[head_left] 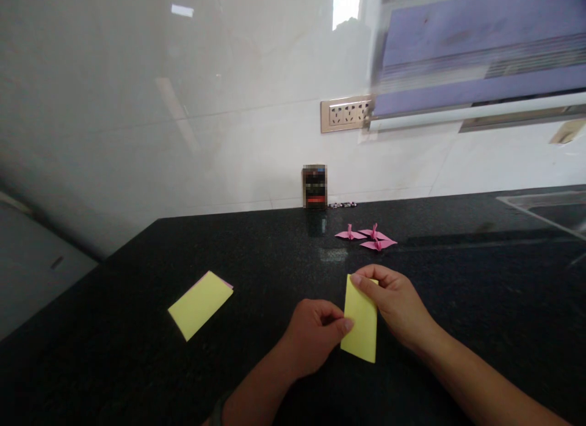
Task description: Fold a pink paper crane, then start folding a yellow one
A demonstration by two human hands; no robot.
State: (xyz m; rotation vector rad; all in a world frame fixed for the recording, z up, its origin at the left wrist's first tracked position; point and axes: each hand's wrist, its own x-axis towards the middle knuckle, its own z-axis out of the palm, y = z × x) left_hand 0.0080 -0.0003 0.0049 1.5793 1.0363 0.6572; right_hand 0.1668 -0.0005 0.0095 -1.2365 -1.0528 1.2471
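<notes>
A yellow sheet of paper point(361, 328), oblong in shape, is between my two hands above the dark counter. My left hand point(315, 334) pinches its left edge, thumb on the front face. At the top of the same sheet, my right hand point(396, 301) is closed on it with the thumb near the upper left corner; its other fingers are partly behind the paper. Beyond the hands, three pink origami cranes point(377, 245) sit close together. Off to the left lies a stack of yellow paper point(200, 305) with a pink edge showing beneath.
The black speckled counter point(270, 255) meets a pale tiled wall. Against the wall stands a small dark box point(315, 187), blurred out, beside a beaded strip point(343, 204). A socket panel point(345, 113) is above. At the right is a sink edge point(540, 215).
</notes>
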